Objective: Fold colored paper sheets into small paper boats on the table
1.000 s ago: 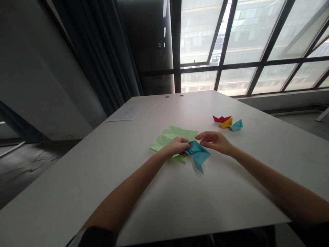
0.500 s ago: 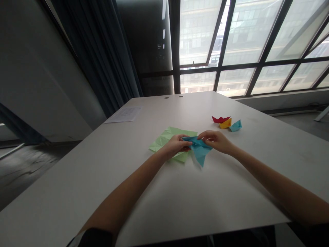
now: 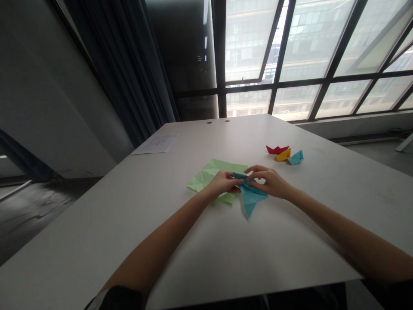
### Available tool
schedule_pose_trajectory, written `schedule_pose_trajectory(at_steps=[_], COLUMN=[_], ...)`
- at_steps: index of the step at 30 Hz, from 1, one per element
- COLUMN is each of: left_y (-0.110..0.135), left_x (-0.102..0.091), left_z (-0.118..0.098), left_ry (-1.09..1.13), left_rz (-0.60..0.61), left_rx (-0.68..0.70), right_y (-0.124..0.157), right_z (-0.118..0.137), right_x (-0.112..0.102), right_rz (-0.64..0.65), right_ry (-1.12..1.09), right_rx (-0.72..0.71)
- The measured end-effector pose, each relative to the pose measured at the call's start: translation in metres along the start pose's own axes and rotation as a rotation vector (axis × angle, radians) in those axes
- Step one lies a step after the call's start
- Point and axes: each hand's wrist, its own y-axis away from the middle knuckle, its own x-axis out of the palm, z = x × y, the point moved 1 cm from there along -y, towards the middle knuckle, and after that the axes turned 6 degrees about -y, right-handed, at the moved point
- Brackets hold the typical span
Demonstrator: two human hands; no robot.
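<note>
A partly folded sheet of blue origami paper (image 3: 252, 198) is held between my hands, with one pointed flap hanging toward me. My left hand (image 3: 225, 182) pinches its left edge, thumb on top. On the upper right part of the paper, the fingers of my right hand (image 3: 265, 180) are closed in a pinch; they hide some of the folds. Partly under my left hand lies a creased sheet of light green paper (image 3: 206, 172), flat on the white table (image 3: 206, 249).
Farther off to the right stand small folded paper boats: a red one (image 3: 276, 150), a yellow one (image 3: 283, 155) and a light blue one (image 3: 296, 158). A printed sheet (image 3: 156, 144) lies at the table's far left edge. Windows and a dark curtain (image 3: 129, 64) are behind.
The blue paper has turned and its pointed flap now hangs lower and slightly more to the left. My right hand has shifted its fingers left and a little down along the paper.
</note>
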Motion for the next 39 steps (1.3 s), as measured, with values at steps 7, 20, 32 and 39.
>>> schedule_pose_trajectory(at_steps=[7, 20, 32, 39], left_y=[0.002, 0.007, -0.002, -0.001], left_x=[-0.002, -0.001, -0.003, -0.001], left_z=[0.003, 0.004, 0.005, 0.003], left_ry=[-0.082, -0.078, -0.015, 0.026], left_rz=[0.142, 0.319, -0.087, -0.024], left_rx=[0.012, 0.058, 0.005, 0.025], right_y=[-0.003, -0.005, -0.001, -0.001], right_z=[0.000, -0.015, -0.014, -0.016], right_x=[0.000, 0.004, 0.009, 0.010], right_rz=[-0.218, -0.363, -0.056, -0.032], right_ry=[-0.258, -0.952, -0.848, -0.764], right_rx=[0.125, 0.584, 0.530, 0.466])
